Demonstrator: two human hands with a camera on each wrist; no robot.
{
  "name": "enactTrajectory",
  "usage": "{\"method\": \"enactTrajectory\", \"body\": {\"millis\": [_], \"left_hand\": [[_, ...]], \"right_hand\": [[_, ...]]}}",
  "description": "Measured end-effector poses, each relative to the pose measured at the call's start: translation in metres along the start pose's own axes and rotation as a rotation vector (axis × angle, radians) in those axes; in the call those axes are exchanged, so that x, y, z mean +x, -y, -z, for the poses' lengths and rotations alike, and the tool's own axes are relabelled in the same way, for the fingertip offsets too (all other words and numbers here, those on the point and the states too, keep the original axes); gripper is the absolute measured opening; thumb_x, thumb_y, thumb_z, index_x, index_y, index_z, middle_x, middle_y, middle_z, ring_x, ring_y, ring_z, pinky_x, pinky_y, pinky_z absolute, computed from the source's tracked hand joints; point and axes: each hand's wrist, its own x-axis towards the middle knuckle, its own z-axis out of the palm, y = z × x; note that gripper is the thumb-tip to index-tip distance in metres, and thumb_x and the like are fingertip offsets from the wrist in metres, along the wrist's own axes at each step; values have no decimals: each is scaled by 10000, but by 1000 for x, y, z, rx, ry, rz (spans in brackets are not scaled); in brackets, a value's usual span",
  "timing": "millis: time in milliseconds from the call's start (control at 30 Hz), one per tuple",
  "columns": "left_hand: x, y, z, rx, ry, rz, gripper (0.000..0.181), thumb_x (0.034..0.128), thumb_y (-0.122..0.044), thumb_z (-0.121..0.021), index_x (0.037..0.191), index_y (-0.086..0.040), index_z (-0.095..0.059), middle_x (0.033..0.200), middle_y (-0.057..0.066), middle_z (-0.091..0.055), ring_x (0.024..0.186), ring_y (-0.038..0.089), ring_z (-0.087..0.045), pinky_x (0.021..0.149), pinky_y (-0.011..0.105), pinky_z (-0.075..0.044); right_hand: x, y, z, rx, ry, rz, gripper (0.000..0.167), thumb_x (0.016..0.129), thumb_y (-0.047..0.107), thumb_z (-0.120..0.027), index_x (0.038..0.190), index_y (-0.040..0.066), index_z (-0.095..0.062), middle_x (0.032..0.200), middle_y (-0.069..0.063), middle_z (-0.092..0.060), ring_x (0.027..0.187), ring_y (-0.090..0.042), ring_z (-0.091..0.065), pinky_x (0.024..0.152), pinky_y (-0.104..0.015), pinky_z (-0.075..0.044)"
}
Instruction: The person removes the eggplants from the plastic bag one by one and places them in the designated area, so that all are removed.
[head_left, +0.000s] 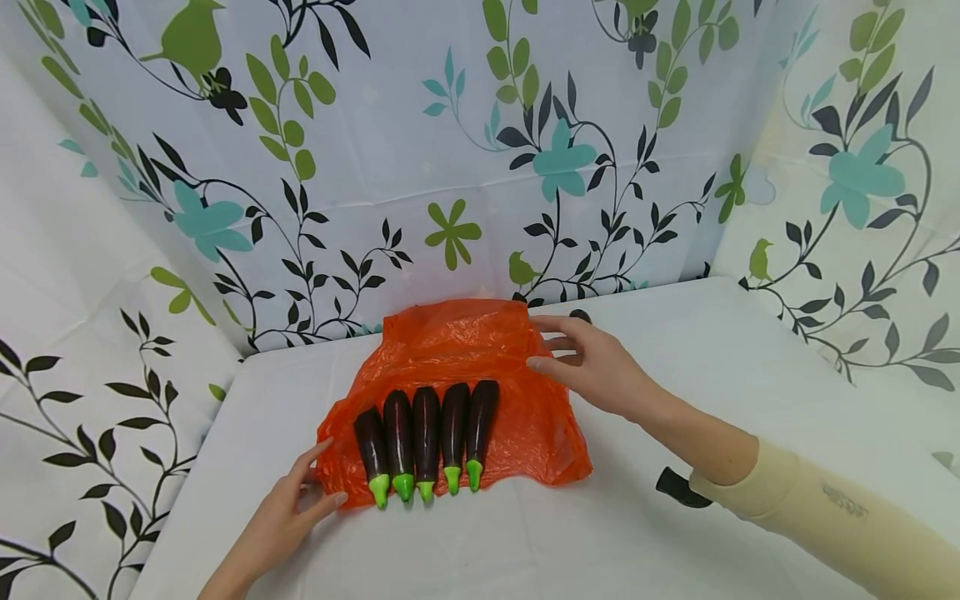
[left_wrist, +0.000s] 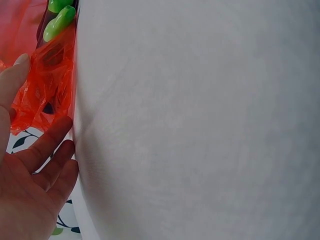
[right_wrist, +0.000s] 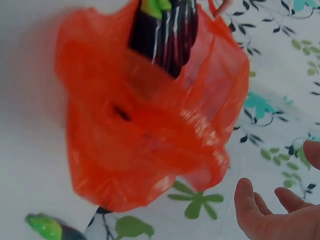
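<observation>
Several glossy dark eggplants (head_left: pixel 426 433) with bright green stems lie side by side on an orange-red plastic bag (head_left: pixel 540 433), stems toward me. At the bag's near left corner is my left hand (head_left: pixel 288 508), thumb and fingers apart around the edge. In the left wrist view, the left fingers (left_wrist: pixel 47 145) look loosely extended beside the crinkled plastic. My right hand (head_left: pixel 596 367) is at the bag's far right edge, its fingers partly bent and apart. The right wrist view shows the right fingertips (right_wrist: pixel 245 187) with nothing between them.
Another green-stemmed eggplant (right_wrist: pixel 52 227) lies off the bag in the right wrist view. A dark rounded tip (head_left: pixel 580 316) shows behind the right hand, and a dark object (head_left: pixel 678 490) is partly hidden by the sleeve. Patterned cloth (head_left: pixel 360 167) hangs behind the white table (head_left: pixel 480 550).
</observation>
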Motion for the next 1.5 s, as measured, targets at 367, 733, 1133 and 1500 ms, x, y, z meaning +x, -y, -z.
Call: {"method": "enactTrajectory", "body": {"millis": [367, 733, 1133, 1500], "left_hand": [[0, 0, 1, 6, 12, 17, 780, 884, -409, -710, 1498, -150, -305, 1223, 144, -581, 1112, 316, -543, 925, 551, -482], [0, 1, 0, 3, 12, 15, 779, 884, -393, -715, 1498, -142, -306, 1219, 146, -578, 1106, 314, -543, 921, 553, -484], [1, 1, 0, 0, 19, 23, 782, 882, -390, -718, 1498, -143, -304, 1214, 140, -579, 1106, 309, -539, 921, 543, -487], [0, 1, 1, 3, 17, 12, 779, 884, -397, -713, 1497, -140, -307, 1197, 130, -585, 1099, 303, -545, 921, 540, -485]], "right_hand": [[-24, 13, -29, -14, 140, 144, 563, 915, 283, -699, 1416, 122, -498, 1370, -63, -534, 1125, -223, -602, 898, -388, -535], [-24, -8, -63, 6, 245, 66, 594, 898, 330, -711, 1415, 131, -497, 1339, -42, -545, 1113, -243, -590, 885, -344, -534], [-10, -33, -93, -45, 260, -35, 684, 880, 385, -714, 1444, 104, -447, 1346, -129, -521, 1136, -287, -559, 862, -413, -531], [2, -47, -106, -73, 250, -95, 689, 883, 408, -700, 1469, 175, -424, 1385, -91, -498, 1182, -263, -503, 946, -479, -484]]}}
